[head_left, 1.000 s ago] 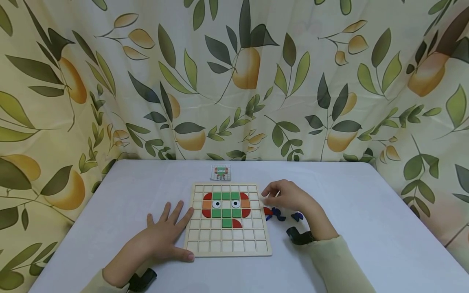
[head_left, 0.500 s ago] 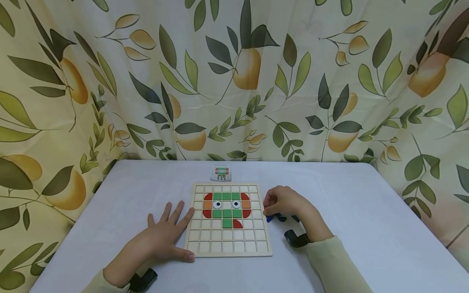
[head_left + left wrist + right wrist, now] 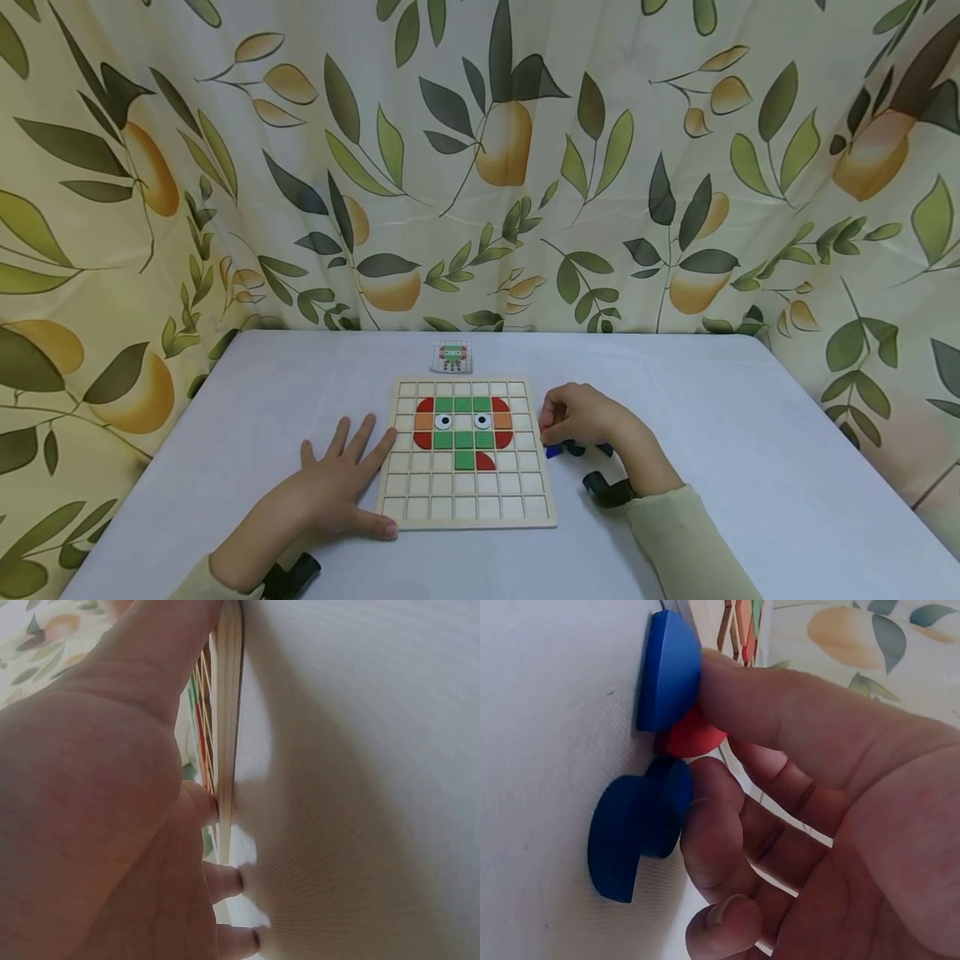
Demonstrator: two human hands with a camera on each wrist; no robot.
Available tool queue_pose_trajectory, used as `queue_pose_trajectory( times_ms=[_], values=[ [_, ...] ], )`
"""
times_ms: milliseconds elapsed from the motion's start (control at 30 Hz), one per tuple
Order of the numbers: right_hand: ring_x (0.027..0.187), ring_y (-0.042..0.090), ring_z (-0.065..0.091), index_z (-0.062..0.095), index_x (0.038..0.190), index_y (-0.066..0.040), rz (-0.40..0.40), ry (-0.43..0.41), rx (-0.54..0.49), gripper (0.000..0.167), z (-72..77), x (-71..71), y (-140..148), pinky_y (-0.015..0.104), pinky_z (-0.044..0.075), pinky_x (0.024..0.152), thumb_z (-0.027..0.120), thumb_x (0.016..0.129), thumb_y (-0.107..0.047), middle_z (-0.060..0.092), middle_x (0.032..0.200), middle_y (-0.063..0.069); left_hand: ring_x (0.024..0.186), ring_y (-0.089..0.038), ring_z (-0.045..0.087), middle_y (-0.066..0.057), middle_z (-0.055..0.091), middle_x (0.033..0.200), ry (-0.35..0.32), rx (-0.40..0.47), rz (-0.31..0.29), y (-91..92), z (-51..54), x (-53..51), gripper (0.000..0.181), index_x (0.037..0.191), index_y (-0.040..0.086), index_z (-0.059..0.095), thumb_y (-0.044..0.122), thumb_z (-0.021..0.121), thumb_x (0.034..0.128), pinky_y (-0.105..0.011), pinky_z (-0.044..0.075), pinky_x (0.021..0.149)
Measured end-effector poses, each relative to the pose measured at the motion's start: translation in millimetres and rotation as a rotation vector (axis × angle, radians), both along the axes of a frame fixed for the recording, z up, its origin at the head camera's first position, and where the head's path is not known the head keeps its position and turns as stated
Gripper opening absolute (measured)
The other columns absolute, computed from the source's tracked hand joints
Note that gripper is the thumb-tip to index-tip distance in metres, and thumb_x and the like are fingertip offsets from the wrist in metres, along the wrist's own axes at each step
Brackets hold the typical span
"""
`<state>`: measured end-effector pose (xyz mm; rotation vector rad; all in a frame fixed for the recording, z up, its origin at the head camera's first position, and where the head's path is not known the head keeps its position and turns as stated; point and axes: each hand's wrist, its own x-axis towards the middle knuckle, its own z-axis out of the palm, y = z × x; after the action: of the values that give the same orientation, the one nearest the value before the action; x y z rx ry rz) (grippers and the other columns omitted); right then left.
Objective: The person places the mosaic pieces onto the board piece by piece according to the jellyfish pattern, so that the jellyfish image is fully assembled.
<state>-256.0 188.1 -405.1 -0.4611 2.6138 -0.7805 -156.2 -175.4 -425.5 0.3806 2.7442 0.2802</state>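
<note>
A wooden grid board (image 3: 467, 507) lies on the table, with green, red and orange tiles and two eye tiles forming a face. My left hand (image 3: 330, 492) lies spread at its left side, thumb and fingertips against the board's edge, as the left wrist view also shows. Beyond the right edge, my right hand (image 3: 588, 414) is bent over loose pieces. In the right wrist view, its thumb and fingers pinch a red curved piece (image 3: 697, 735) low at the tabletop. Next to those fingers are blue curved pieces (image 3: 671, 671), one by the thumb and others below.
Behind the board, a small picture card (image 3: 452, 357) lies flat, printed with a coloured figure on a grid. White cloth covers the table (image 3: 750, 433). A patterned curtain (image 3: 480, 250) hangs along the far side.
My right hand has lowered from above onto the loose pieces, and its fingers have closed in on the red one, now hidden in the head view. The left hand stays in place.
</note>
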Motion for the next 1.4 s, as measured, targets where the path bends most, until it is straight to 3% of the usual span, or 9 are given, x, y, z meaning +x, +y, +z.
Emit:
queue_pose_trajectory(
  times_ms=[333,567,733,900,1033,1167,1300,1400],
  values=[
    [0.072,0.018,0.054,0.062,0.088,-0.012,0.029,0.023,-0.029,0.015,-0.5,-1.8,-1.2,0.032,0.044,0.064,0.077,0.085,-0.01,0.06,0.077,0.002,0.15,-0.052,0.001,-0.017,0.009,0.167,0.012,-0.001,0.0,-0.4,-2.7,0.1,0.129,0.16,0.022,0.024,0.084,0.072,0.0569,-0.087,0.003,0.097],
    [0.07,0.021,0.056,0.065,0.098,-0.008,0.02,-0.051,-0.21,0.006,1.6,-5.3,1.8,0.033,0.05,0.061,0.063,0.093,-0.008,0.058,0.085,0.007,0.15,-0.052,0.0,-0.017,0.008,0.167,0.008,0.009,0.006,-0.4,-0.4,0.7,0.129,0.16,0.022,0.024,0.083,0.073,0.0569,-0.087,0.002,0.097],
    [0.08,0.025,0.059,0.063,0.104,-0.001,0.095,-0.135,-0.368,0.013,6.2,-3.9,-0.2,0.038,0.057,0.068,0.059,0.097,-0.01,0.057,0.094,0.011,0.15,-0.052,0.0,-0.016,0.008,0.167,0.008,0.011,0.009,-0.2,-0.5,0.8,0.129,0.16,0.022,0.025,0.083,0.073,0.0563,-0.087,0.001,0.097],
    [0.077,0.025,0.065,0.061,0.107,0.005,0.174,-0.191,-0.492,0.017,6.7,-2.0,-4.5,0.04,0.06,0.068,0.061,0.098,-0.009,0.058,0.095,0.012,0.15,-0.051,0.0,-0.016,0.009,0.167,0.006,0.007,0.008,0.1,-1.7,0.5,0.129,0.16,0.023,0.025,0.083,0.073,0.0563,-0.087,0.002,0.097],
    [0.073,0.021,0.066,0.064,0.108,0.003,0.205,-0.232,-0.545,0.017,4.0,1.8,-12.9,0.034,0.059,0.064,0.063,0.098,-0.011,0.061,0.097,0.011,0.15,-0.052,0.0,-0.016,0.008,0.167,-0.003,0.007,0.001,-0.3,-2.4,1.1,0.129,0.16,0.023,0.024,0.083,0.072,0.057,-0.087,0.002,0.097],
    [0.078,0.02,0.066,0.068,0.11,0.001,0.225,-0.274,-0.582,0.02,2.3,3.9,-21.7,0.034,0.06,0.071,0.068,0.095,-0.011,0.066,0.104,0.01,0.15,-0.052,-0.001,-0.016,0.007,0.168,-0.015,0.003,-0.002,-0.5,-1.4,1.6,0.129,0.16,0.023,0.022,0.083,0.072,0.0578,-0.087,0.002,0.097],
    [0.081,0.019,0.067,0.069,0.112,0.003,0.259,-0.266,-0.645,0.023,3.0,5.1,-28.5,0.039,0.06,0.074,0.07,0.091,-0.008,0.069,0.108,0.014,0.15,-0.051,0.0,-0.016,0.006,0.168,-0.012,-0.005,-0.001,-0.4,0.2,1.1,0.129,0.16,0.023,0.022,0.083,0.072,0.058,-0.087,0.002,0.097],
    [0.078,0.02,0.068,0.07,0.11,0.001,0.268,-0.245,-0.672,0.02,1.4,6.8,-34.4,0.038,0.06,0.071,0.07,0.093,-0.009,0.07,0.102,0.019,0.15,-0.051,-0.001,-0.016,0.006,0.168,-0.008,-0.011,-0.005,0.1,0.4,0.3,0.129,0.16,0.023,0.022,0.083,0.071,0.0581,-0.087,0.002,0.097]
  ],
)
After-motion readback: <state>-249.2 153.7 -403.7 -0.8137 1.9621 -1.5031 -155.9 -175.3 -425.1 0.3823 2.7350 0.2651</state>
